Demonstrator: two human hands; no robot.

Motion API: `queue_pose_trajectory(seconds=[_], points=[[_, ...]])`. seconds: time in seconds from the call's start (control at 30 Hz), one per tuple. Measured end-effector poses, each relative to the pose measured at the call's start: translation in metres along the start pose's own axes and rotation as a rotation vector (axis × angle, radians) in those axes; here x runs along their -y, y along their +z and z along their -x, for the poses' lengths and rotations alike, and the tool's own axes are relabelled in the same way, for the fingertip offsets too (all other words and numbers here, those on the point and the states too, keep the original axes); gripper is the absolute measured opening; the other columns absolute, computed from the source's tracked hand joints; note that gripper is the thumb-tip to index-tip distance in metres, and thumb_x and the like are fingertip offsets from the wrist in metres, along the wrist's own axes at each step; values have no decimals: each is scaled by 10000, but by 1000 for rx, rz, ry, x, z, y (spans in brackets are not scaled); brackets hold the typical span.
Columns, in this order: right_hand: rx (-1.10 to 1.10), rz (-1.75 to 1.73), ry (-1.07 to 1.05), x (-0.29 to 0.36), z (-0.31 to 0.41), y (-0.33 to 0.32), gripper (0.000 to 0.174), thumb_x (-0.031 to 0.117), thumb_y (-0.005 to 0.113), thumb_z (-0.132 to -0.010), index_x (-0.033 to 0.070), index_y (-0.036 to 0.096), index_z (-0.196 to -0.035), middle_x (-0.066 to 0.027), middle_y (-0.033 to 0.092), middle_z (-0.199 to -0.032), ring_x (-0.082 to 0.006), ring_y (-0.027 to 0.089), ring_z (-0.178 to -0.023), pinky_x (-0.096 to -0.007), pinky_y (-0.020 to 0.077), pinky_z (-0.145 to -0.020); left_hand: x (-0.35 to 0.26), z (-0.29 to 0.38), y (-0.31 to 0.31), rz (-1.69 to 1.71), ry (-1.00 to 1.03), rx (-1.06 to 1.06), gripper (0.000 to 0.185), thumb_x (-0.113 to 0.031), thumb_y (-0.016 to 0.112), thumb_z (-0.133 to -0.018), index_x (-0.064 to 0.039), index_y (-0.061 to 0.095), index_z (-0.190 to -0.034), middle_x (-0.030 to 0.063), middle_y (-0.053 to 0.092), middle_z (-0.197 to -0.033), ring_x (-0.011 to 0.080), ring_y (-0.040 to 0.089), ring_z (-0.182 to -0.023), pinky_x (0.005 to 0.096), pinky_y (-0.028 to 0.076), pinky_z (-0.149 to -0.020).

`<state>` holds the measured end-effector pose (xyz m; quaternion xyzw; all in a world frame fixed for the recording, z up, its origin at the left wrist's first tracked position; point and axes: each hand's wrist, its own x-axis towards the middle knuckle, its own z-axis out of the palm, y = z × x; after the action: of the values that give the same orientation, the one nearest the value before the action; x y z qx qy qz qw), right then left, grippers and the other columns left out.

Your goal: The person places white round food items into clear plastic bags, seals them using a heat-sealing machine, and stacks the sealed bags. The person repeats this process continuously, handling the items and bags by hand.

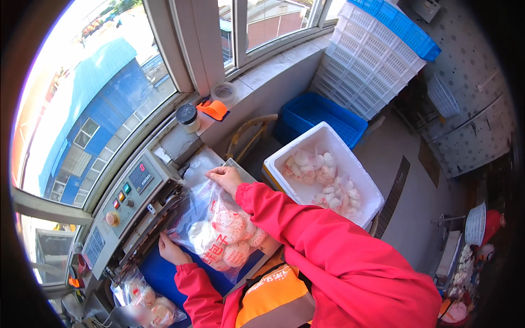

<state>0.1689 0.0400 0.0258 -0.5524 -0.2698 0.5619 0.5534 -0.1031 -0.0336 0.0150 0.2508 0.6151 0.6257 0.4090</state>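
My left hand (173,249) pinches the lower left corner of a clear printed plastic bag (223,233) filled with round white buns. With my right hand (226,178) I grip the bag's other top corner, so its mouth is stretched flat along the band sealing machine (141,201). The bag's body lies over a blue conveyor belt (158,272) and partly on a board at its side. A second bag of buns (149,303) rests at the belt's lower left end, beyond my left hand.
A white foam box (283,184) holding several bags of buns stands to the right. Behind it are a blue crate (324,115) and a tall stack of white crates (369,57). A jar (188,118) and a tape roll (224,93) sit on the windowsill.
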Motion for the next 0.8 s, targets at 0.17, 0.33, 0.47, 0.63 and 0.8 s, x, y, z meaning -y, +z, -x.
queue_pose_trajectory(seconds=[0.17,0.33,0.47,0.63,0.8], points=[[-26,51,-15,1,-2,-11,139,199,772,-841,75,753,-900,14,682,-752,-55,551,-589,-240,461,-545,0,-9,-2,-32,-26,44,284,-216,579,-1003,40,662,-1094,42,670,-962,108,602,-822,246,495,-719],[-76,-26,-39,26,26,-51,147,205,746,-870,73,725,-931,22,650,-744,-65,547,-577,-236,459,-526,-8,-17,-23,-157,-18,-71,340,-308,554,-1009,-6,630,-1146,51,654,-988,139,607,-843,273,501,-716],[-152,12,-213,19,78,-174,182,199,609,-981,52,716,-972,28,578,-697,-39,522,-580,-191,428,-531,-22,-12,-71,-370,52,-198,352,-378,539,-1013,-70,624,-1162,20,618,-889,122,555,-743,258,472,-671],[-931,745,-70,-120,147,-427,432,173,683,-878,92,560,-1284,-74,637,-972,-207,638,-812,-345,527,-730,-39,-21,-143,-436,133,-239,319,-391,565,-1000,-109,653,-1122,-16,597,-823,75,502,-668,226,441,-591],[-994,1190,58,-136,179,-522,542,207,760,-795,60,585,-1287,-176,624,-1213,-337,602,-1097,-407,474,-949,-75,-44,-144,-635,240,-158,305,-378,548,-1012,-116,659,-1121,-25,585,-801,63,501,-673,212,437,-593]])
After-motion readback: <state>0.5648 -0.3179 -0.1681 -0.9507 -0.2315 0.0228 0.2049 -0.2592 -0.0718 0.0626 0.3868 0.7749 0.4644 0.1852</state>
